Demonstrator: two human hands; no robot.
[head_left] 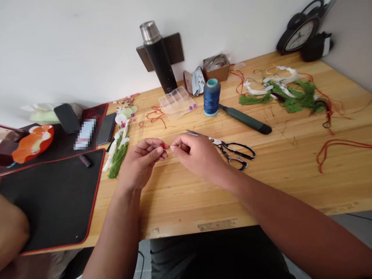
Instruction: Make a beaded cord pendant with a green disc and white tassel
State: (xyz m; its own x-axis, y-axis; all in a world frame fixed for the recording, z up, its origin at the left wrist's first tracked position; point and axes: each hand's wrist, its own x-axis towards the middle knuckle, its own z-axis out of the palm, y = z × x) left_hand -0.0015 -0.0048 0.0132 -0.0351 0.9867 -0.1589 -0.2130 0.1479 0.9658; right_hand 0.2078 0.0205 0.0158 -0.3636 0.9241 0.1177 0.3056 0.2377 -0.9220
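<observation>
The left hand (pixel 142 162) is closed in a fingertip pinch on a tiny red bead-like piece (pixel 164 146), held above the pale wooden desk (pixel 186 201). The right hand (pixel 197 155) is curled into a pinch just beside it; whether it touches the piece is hard to tell. Black-handled steel scissors (pixel 234 153) lie right of the hands, a green-and-white tassel ornament (pixel 117 159) left. Beyond stand a spool of blue thread (pixel 211 98) and a clear plastic compartment box (pixel 176 102).
</observation>
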